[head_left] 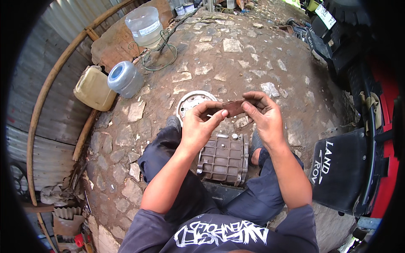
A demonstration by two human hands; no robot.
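Between my two hands is a small reddish-brown strip (233, 109), flat and thin, perhaps a piece of sandpaper. My left hand (201, 122) pinches one end between thumb and fingers. At the other end my right hand (263, 116) has its thumb and fingers closed on the strip. Below the hands, between my legs, stands a ribbed metal casing (222, 158) like a gearbox housing, with bolts on its far edge. A round whitish metal disc with holes (190, 102) lies on the ground just beyond my left hand, partly covered by it.
Uneven stone paving (181, 55) stretches ahead. A yellowish jerrycan (93, 88), a blue-tinted water jug (125, 80) and a clear cut-open jug (144, 27) stand left, near a corrugated metal wall (40, 105). On the right, a red vehicle's black mud flap (337, 168) hangs close by.
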